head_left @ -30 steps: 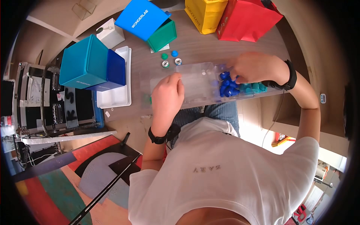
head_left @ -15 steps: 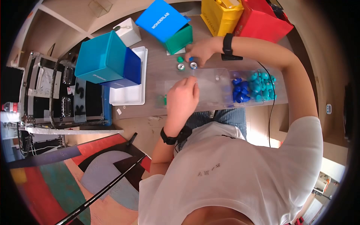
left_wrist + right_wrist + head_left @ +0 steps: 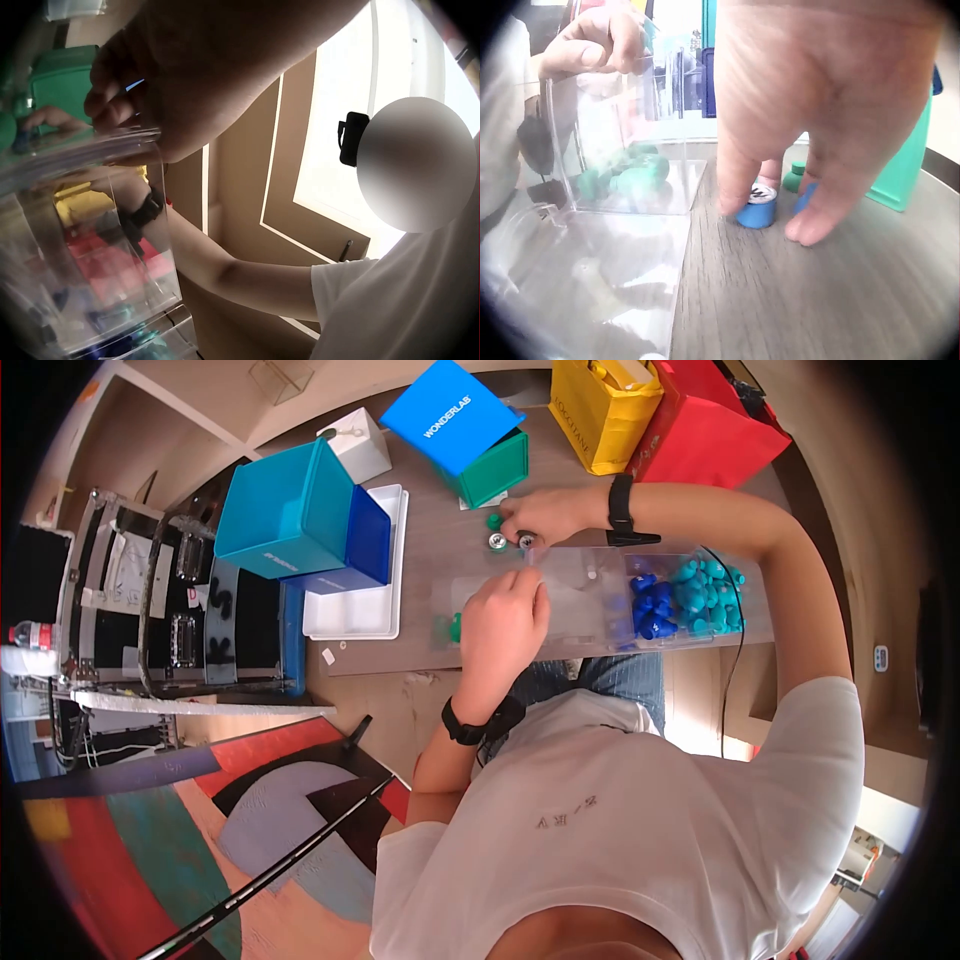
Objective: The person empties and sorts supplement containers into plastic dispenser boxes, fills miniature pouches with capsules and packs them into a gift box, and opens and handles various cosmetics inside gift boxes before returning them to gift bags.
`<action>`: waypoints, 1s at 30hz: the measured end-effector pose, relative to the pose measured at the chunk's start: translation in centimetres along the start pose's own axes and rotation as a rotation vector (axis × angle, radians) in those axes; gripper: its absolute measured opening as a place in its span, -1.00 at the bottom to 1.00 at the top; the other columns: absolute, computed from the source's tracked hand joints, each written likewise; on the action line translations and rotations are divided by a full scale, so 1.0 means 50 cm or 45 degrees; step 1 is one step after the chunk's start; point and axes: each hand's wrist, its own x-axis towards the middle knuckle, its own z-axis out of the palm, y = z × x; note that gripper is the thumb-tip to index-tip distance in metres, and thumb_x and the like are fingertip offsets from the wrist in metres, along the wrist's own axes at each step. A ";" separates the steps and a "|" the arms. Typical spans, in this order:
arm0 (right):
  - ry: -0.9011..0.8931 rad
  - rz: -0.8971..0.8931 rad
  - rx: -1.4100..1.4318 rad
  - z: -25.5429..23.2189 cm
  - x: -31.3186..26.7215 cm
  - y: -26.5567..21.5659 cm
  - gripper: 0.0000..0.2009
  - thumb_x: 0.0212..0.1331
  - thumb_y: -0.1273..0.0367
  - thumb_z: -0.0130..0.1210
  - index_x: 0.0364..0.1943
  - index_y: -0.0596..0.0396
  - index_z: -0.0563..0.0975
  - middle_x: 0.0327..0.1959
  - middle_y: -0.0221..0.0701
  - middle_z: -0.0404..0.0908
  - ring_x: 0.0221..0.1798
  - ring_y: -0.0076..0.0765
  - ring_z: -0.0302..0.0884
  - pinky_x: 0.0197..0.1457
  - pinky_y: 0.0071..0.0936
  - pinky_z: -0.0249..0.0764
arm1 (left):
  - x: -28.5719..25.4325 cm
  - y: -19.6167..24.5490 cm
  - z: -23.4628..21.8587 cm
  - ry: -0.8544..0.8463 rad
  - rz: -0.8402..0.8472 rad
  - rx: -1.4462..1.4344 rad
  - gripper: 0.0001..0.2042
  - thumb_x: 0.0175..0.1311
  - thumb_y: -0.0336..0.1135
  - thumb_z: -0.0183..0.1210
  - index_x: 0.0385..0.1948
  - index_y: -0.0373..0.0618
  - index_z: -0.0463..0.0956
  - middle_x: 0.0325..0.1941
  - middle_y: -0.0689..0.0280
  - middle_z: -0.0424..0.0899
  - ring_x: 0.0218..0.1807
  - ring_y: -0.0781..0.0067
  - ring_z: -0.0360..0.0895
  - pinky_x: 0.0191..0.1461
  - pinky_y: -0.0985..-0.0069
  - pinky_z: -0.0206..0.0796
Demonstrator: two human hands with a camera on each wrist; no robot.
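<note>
Off the blue pieces (image 3: 655, 608) at three o'clock from the left hand (image 3: 505, 620), which grips the clear lid (image 3: 619, 139), the right hand (image 3: 552, 517) now straddles the blue pot (image 3: 756, 217) at one o'clock, pinch unclear, so work seemingly shifts there

The right hand (image 3: 555, 515) has moved from dark-blue pieces (image 3: 653, 608) to a W-marked piece (image 3: 756, 215).

The left grip (image 3: 505, 618) curls, the right grip (image 3: 550, 517) points fingers (image 3: 840, 187) downward.
</note>
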 end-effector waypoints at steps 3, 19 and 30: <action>0.035 -0.038 -0.007 -0.003 0.001 0.015 -0.71 -0.05 0.27 0.43 -0.26 0.08 0.65 -0.19 -0.17 0.58 -0.08 0.09 0.59 -0.05 -0.06 0.51 | -0.001 0.003 -0.002 0.007 -0.001 0.016 -0.89 0.29 -0.34 0.24 -0.20 -0.05 0.61 -0.45 0.21 0.60 -0.33 0.07 0.60 -0.25 0.16 0.43; 0.263 0.297 1.300 -0.183 -0.183 -0.238 -0.64 0.28 0.20 0.36 -0.06 0.24 0.67 -0.29 -0.38 0.73 -0.20 -0.47 0.68 -0.08 -0.53 0.59 | 0.036 0.052 -0.011 0.455 0.074 -0.686 -0.48 0.08 -0.45 0.51 0.13 -0.19 0.55 0.06 0.12 0.54 -0.06 0.21 0.61 -0.07 0.32 0.52; 0.302 0.214 2.033 -0.093 -0.219 -0.225 -0.76 0.39 0.32 0.21 -0.02 0.21 0.61 -0.32 -0.53 0.58 -0.39 -0.69 0.42 -0.32 -0.72 0.37 | 0.026 0.065 0.019 0.402 0.139 -0.813 -0.59 0.21 -0.62 0.38 0.12 -0.30 0.55 0.19 0.16 0.43 0.16 0.32 0.57 0.15 0.42 0.61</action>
